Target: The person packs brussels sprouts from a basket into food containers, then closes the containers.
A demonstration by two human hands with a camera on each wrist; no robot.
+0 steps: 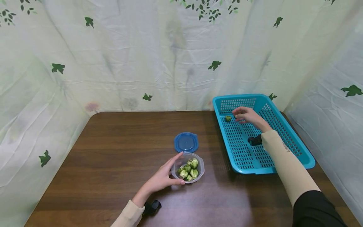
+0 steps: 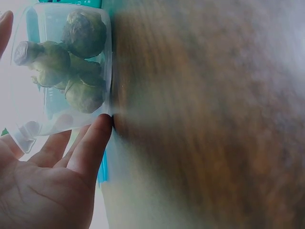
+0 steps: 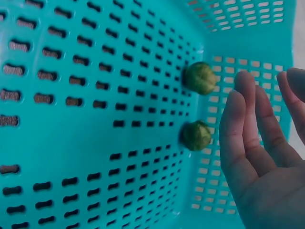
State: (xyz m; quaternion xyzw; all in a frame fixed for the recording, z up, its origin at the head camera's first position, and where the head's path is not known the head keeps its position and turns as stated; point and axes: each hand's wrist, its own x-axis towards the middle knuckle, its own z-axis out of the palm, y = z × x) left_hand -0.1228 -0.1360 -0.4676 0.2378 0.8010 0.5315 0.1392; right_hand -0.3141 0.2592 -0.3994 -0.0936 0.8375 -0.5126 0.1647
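Left hand (image 1: 161,179) grips the tub (image 1: 201,165). Right hand (image 1: 247,116), fingers parted, likely reaches for sprouts (image 3: 201,78) near the basket's (image 1: 249,170) far edge; pinching is needed.

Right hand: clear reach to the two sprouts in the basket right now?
Probably yes. The right hand is inside the basket, close to both sprouts, holding nothing; the right wrist view shows nothing between fingers and sprouts.
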